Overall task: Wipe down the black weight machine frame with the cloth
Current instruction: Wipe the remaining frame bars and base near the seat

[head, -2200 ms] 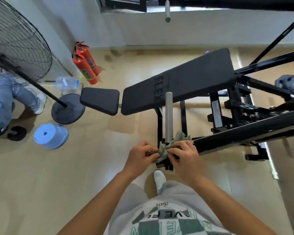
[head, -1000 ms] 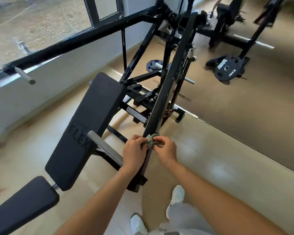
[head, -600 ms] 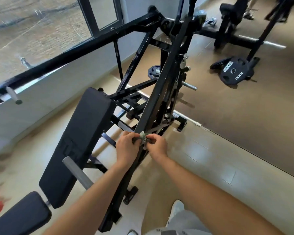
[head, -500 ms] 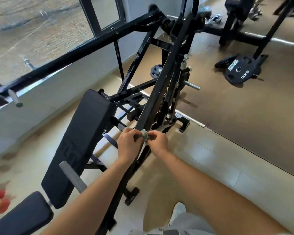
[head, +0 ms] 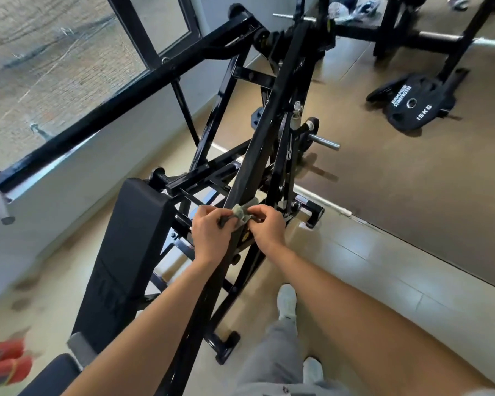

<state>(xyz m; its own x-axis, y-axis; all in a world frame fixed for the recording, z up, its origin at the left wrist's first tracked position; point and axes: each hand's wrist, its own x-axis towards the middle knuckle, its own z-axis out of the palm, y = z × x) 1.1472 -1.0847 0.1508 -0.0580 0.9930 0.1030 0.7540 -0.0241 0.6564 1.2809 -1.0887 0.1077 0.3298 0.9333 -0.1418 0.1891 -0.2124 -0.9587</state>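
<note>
Most of the cloth point(head: 242, 213) is hidden, honestly. It's a small grey-green rag bunched up between the two hands, so only a crumpled bit shows at the middle. The left hand point(head: 212, 232) is curled tight around one end, the right hand point(head: 266, 227) pinches the other end, and the rag is draped over the long slanted bar of the black weight machine frame point(head: 269, 121), roughly halfway along it. The lower stretch of that bar runs behind the left forearm and off the bottom edge, so its foot can't really be seen. There's a small yellow sticker on the bar just below the rag, too blurry to read.

The frame itself is glossy black square tubing, lots of crossing struts, with a chrome peg point(head: 324, 142) sticking out to the right. The black padded bench point(head: 126, 261) lies just left of the bar; the lettering on it is smeared out.

Red things at the bottom left corner are cut off and blurred, can't tell what they are. A 15KG weight plate point(head: 420, 105) sits well apart on the dark floor at upper right. To the right of the bar there's open tan floor point(head: 369, 267); on the left, the bench and struts crowd in close. Two pale shoes point(head: 286, 301) stand just beside the frame's base.
</note>
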